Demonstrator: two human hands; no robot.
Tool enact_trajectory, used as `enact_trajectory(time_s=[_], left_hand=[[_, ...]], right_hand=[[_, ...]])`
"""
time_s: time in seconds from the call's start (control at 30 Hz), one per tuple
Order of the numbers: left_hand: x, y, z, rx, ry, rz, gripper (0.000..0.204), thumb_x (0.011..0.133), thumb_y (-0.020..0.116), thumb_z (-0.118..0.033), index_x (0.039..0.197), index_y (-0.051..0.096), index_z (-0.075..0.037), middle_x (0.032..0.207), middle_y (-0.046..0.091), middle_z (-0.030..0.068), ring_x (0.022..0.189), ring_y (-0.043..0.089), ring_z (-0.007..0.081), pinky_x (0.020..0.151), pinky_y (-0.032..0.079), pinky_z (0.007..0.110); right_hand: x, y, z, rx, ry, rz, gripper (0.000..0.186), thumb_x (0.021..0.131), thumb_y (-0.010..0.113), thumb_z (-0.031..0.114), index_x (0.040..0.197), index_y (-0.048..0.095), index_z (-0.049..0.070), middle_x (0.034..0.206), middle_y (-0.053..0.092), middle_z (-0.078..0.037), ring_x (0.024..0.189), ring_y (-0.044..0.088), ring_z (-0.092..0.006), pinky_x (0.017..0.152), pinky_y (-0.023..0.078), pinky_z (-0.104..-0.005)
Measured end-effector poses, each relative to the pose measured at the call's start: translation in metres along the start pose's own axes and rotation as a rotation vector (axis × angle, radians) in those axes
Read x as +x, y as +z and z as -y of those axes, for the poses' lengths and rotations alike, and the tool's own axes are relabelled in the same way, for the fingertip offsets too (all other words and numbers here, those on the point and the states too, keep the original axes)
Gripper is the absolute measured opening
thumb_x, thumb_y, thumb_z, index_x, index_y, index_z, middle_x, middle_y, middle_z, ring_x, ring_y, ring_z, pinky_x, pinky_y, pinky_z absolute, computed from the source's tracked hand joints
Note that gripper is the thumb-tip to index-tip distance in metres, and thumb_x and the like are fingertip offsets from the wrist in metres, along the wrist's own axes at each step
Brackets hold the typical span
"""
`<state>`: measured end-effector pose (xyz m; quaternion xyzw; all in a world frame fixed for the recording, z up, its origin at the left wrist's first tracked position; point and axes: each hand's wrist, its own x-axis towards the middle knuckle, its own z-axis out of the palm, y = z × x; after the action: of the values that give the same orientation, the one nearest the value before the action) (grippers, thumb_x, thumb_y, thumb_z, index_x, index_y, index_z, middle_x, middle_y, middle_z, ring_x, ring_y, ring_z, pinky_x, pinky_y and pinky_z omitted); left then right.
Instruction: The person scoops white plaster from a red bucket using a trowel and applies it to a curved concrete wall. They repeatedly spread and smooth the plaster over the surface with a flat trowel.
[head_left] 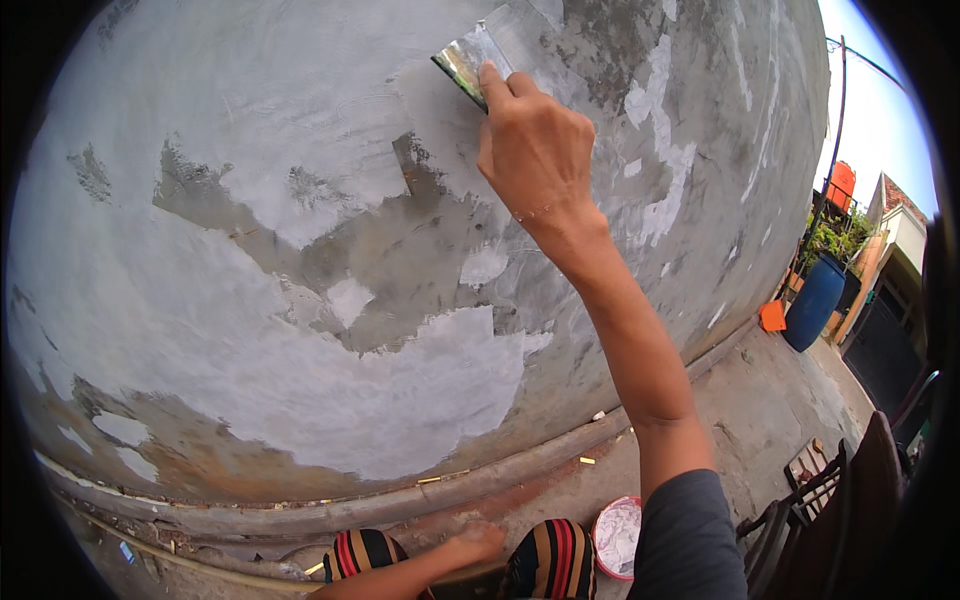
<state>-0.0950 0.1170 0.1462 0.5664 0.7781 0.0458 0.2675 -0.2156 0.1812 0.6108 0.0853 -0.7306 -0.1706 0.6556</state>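
Note:
My right hand [537, 150] is raised to the upper part of the wall and closed around a putty knife. The putty knife [474, 58] has a broad, shiny metal blade, and its flat lies close against the wall; my index finger presses along it. Grey bare patches and smooth pale filler mix on the wall [400, 260]. Down between my knees rests my left hand [482, 540], fingers curled in, with nothing seen in it. Beside my right knee stands a red-rimmed bucket [618, 538] of whitish paste, partly hidden by my right sleeve.
A pipe-like ledge [400, 505] runs along the wall's foot. Dark wooden furniture [830, 500] stands close on my right. Farther off are a blue barrel [816, 302], an orange container [772, 316] and a dark gate [885, 345]. Small yellow scraps [587, 460] litter the ground.

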Motion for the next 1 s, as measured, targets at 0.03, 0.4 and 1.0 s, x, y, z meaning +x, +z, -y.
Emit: enact_trajectory(time_s=[0.03, 0.4, 1.0], left_hand=[[-0.003, 0.000, 0.000, -0.029, -0.001, -0.029, 0.029, 0.087, 0.053, -0.018, 0.109, 0.062, -0.002, 0.101, 0.070, 0.0223, 0.098, 0.068, 0.0379, 0.081, 0.054, 0.051], [0.003, 0.004, 0.000, -0.038, 0.069, -0.086, 0.027, 0.085, 0.053, -0.016, 0.105, 0.063, -0.002, 0.095, 0.071, 0.0221, 0.092, 0.070, 0.0379, 0.077, 0.055, 0.050], [0.012, 0.028, 0.019, 0.056, 0.086, -0.070, 0.033, 0.089, 0.055, -0.024, 0.112, 0.059, -0.002, 0.093, 0.070, 0.0237, 0.090, 0.070, 0.0367, 0.074, 0.055, 0.051]], right_hand=[[-0.012, 0.003, 0.014, 0.025, -0.023, 0.036, 0.036, 0.081, 0.064, 0.005, 0.116, 0.068, 0.011, 0.087, 0.069, -0.014, 0.068, 0.066, -0.0303, 0.057, 0.050, -0.0387], [0.028, -0.017, -0.065, 0.092, 0.073, -0.207, 0.026, 0.084, 0.064, 0.009, 0.109, 0.071, 0.011, 0.090, 0.070, -0.009, 0.070, 0.065, -0.0316, 0.060, 0.050, -0.0364], [0.026, -0.010, -0.043, 0.128, 0.031, -0.307, 0.028, 0.084, 0.065, 0.009, 0.112, 0.071, 0.014, 0.088, 0.070, -0.005, 0.069, 0.067, -0.0265, 0.056, 0.050, -0.0352]])
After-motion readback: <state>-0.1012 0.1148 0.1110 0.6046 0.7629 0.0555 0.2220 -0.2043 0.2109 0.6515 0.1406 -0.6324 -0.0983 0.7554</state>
